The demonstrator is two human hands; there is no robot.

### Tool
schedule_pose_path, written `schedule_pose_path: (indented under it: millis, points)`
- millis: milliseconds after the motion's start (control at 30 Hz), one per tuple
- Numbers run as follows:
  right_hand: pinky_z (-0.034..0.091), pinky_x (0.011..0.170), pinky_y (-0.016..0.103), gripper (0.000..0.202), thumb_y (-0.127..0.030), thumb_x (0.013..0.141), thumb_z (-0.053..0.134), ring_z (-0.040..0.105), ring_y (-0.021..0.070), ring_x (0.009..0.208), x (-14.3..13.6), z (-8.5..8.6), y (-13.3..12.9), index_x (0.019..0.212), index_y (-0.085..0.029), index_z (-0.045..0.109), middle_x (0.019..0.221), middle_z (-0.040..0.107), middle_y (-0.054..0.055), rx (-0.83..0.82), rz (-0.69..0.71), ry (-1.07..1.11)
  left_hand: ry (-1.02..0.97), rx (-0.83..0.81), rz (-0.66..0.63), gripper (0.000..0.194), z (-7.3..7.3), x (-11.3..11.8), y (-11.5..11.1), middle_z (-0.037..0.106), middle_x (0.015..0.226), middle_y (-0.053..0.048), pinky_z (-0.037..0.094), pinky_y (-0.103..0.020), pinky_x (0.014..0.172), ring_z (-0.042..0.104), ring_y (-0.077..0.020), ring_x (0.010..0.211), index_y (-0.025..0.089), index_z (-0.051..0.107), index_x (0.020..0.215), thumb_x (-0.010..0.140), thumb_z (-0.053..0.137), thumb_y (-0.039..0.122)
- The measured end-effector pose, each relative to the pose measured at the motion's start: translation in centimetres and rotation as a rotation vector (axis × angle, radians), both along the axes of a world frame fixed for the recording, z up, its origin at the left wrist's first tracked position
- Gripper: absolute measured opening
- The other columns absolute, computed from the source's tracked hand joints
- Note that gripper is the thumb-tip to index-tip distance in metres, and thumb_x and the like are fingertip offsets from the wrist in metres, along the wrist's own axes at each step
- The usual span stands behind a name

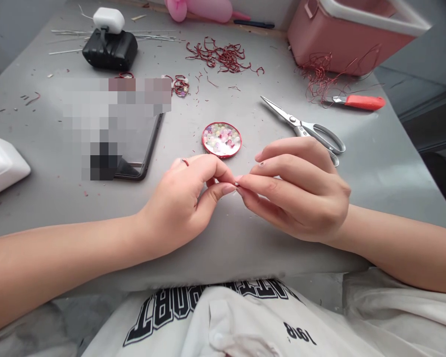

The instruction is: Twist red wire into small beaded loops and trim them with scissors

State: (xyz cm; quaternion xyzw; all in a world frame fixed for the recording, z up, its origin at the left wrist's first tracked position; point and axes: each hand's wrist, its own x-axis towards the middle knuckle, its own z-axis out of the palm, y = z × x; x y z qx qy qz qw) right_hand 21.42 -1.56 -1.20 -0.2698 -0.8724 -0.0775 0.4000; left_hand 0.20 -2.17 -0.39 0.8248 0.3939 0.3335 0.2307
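My left hand [188, 198] is closed in a pinch, thumb against index finger, at the front of the grey table. A short bit of thin red cord [185, 162] shows above its knuckles; the rest is hidden by the fingers. My right hand [301, 191] meets it fingertip to fingertip, its thumb and index finger pinched on a tiny dark red end at the same spot. Its other fingers are loosely bent. Just beyond the hands lies a round red-rimmed lid [207, 148] holding small pastel beads [223, 136]. Silver scissors [301, 126] rest behind my right hand.
A phone [150, 144] lies left of the lid, partly pixelated. Beaded red loops [180, 85] and a pile of red cord pieces [225, 55] lie farther back. At right are a red-handled cutter [364, 102] and a pink bin [342, 39]. A black box-like object [109, 51] stands back left.
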Motion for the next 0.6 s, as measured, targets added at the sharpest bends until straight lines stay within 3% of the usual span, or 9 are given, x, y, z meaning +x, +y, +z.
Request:
schedule_pose_path:
  millis: [100,167,300,400,500,600]
  points:
    - [0.052,0.079,0.039,0.014,-0.018,0.09,0.066,0.063,0.0216,0.092,-0.1,0.4,-0.1,0.09,-0.032,0.067,0.083,0.066,0.002,-0.067,0.028,-0.008,0.033,0.05,-0.01,0.014,-0.2,0.1,-0.1,0.068,0.077,0.004,0.043,-0.032,0.074,0.06,-0.0138,0.067,0.021,0.056,0.086,0.095,0.05,0.013]
    - [0.051,0.082,0.04,0.014,-0.016,0.092,0.061,0.061,0.0206,0.089,-0.2,0.7,-0.1,0.09,-0.029,0.065,0.083,0.065,0.002,-0.217,0.052,-0.003,0.051,0.094,-0.022,0.015,-0.3,0.1,-0.2,0.069,0.078,0.003,0.041,-0.032,0.074,0.06,-0.0145,0.068,0.021,0.055,0.086,0.095,0.047,0.012]
    - [0.051,0.084,0.038,0.013,-0.016,0.096,0.053,0.057,0.0186,0.089,-0.4,1.2,0.3,0.089,-0.022,0.063,0.086,0.064,0.003,-0.752,0.101,0.021,0.096,0.189,-0.033,0.014,-0.7,0.2,-0.3,0.07,0.084,-0.001,0.041,-0.034,0.079,0.062,-0.0166,0.074,0.019,0.054,0.091,0.097,0.044,0.012]
    - [0.051,0.087,0.036,0.018,-0.024,0.099,0.05,0.057,0.0182,0.093,-0.3,1.4,0.9,0.086,-0.02,0.062,0.092,0.06,0.005,-1.07,0.166,0.045,0.113,0.148,-0.017,0.014,-0.8,0.3,-0.4,0.069,0.084,-0.001,0.041,-0.033,0.079,0.062,-0.0167,0.076,0.019,0.054,0.093,0.097,0.043,0.011]
    - [0.049,0.096,0.036,0.024,-0.029,0.1,0.048,0.056,0.0183,0.099,-0.2,1.5,1.4,0.082,-0.019,0.06,0.097,0.059,0.006,-1.178,0.293,0.07,0.109,0.097,-0.019,0.014,-0.7,0.4,-0.5,0.067,0.081,0.001,0.04,-0.032,0.077,0.061,-0.0161,0.074,0.019,0.053,0.093,0.097,0.042,0.011]
    - [0.048,0.099,0.037,0.024,-0.032,0.1,0.052,0.055,0.0184,0.102,-0.1,1.6,1.5,0.082,-0.019,0.06,0.1,0.059,0.008,-1.222,0.318,0.103,0.076,0.035,-0.025,0.014,-0.5,0.3,-0.3,0.065,0.079,0.001,0.04,-0.032,0.075,0.058,-0.0153,0.07,0.019,0.053,0.092,0.097,0.042,0.012]
